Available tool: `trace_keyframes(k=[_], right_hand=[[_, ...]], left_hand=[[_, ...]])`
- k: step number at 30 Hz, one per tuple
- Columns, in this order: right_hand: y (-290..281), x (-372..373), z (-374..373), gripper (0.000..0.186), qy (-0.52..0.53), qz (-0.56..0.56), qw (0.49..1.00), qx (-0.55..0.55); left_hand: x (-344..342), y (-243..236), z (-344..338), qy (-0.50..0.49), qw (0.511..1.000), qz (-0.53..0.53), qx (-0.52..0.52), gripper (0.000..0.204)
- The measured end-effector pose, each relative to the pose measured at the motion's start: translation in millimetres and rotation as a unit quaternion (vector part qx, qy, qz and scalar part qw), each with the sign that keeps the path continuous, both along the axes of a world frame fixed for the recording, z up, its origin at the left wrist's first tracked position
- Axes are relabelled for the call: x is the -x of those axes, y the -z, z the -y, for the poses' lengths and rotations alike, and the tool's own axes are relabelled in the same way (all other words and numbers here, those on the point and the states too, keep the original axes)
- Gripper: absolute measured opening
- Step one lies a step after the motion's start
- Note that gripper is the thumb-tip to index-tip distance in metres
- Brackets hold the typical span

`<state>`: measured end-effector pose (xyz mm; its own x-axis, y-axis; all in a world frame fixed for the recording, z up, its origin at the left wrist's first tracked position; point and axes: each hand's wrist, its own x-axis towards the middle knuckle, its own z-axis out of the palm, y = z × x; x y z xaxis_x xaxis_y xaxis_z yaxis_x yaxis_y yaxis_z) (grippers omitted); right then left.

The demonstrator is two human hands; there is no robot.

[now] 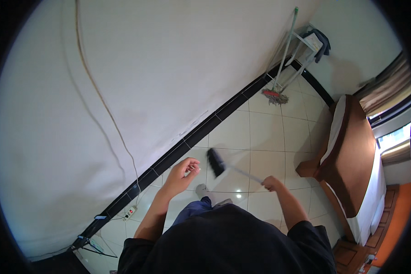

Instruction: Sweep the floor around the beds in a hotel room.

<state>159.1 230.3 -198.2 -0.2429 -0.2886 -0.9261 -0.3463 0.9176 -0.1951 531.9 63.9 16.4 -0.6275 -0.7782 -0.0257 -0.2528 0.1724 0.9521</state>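
The room has a white tiled floor and a big white wall with a black strip along the bottom. The right hand is closed tight on the thin handle of a small broom. The dark brush end sits low over the tiles, near the wall and just past a foot in a grey sock. The left hand is up, fingers loose and curled, holding nothing. No dirt pile shows, so I cannot tell how much sweeping is done. A mop leans far off, and a bed is at the right.
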Motion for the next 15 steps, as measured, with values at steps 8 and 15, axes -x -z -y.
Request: trace_keyframes(k=[8, 15], right_hand=[[-27, -55, 28, 0.024, -0.205, -0.326, 0.912, 0.145], [-129, -96, 57, 0.032, -0.228, 0.016, 0.971, 0.073]], left_hand=[[-53, 5, 28, -0.105, 0.994, 0.001, -0.001, 0.019], [-77, 15, 33, -0.178, 0.984, -0.025, -0.015, 0.019]])
